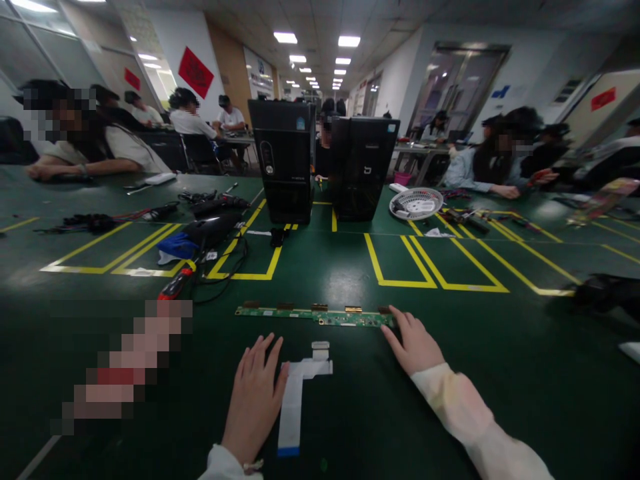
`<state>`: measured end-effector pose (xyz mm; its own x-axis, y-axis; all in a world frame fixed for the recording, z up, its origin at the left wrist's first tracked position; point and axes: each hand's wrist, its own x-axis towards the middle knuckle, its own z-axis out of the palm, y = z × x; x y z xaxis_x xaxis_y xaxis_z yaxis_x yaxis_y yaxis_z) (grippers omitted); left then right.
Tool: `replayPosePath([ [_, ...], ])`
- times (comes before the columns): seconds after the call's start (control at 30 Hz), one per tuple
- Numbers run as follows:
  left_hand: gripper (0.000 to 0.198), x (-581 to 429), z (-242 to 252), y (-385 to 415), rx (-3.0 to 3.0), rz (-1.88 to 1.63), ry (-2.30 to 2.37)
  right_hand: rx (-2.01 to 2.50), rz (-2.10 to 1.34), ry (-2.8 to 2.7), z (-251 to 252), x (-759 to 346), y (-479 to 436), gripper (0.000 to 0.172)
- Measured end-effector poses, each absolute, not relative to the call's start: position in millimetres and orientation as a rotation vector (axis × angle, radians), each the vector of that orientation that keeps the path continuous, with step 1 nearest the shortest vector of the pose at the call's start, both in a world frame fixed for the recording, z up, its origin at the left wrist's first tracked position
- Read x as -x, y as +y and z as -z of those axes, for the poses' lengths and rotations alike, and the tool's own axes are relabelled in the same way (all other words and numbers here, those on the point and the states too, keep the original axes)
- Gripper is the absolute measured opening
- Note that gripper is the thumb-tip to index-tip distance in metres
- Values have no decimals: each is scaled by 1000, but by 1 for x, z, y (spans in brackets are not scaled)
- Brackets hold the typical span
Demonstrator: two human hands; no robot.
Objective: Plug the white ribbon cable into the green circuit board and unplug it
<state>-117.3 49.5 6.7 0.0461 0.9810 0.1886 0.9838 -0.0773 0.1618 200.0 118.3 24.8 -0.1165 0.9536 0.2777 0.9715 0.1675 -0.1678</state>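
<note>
A flat white ribbon cable lies on the green table, bent at its top, with a small connector piece at the upper end and a blue strip at the lower end. My left hand rests palm down beside it, fingers stretched, the thumb at the cable's left edge. Farther up lies a long, narrow green circuit board with several copper-coloured tabs along its far edge. My right hand is at the board's right end, thumb at the near edge and index finger at the far edge, gripping it.
Two black computer towers stand ahead. A red-and-black handle lies left, its lower part pixelated. Cables and a blue item lie beyond it. A white basket is at the right, past yellow tape outlines. Other people sit around.
</note>
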Motion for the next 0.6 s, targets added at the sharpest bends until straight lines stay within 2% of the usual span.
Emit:
replayPosePath([
  [0.1,54,116,-7,50,2262,381,-2149,1715,78,-2168,-36,-209,121,48],
  [0.3,53,116,-8,50,2270,404,-2159,1093,78,-2548,-32,-208,132,38],
  [0.6,51,115,-9,49,2267,447,-2148,1096,-122,-2569,-10,-213,147,41],
])
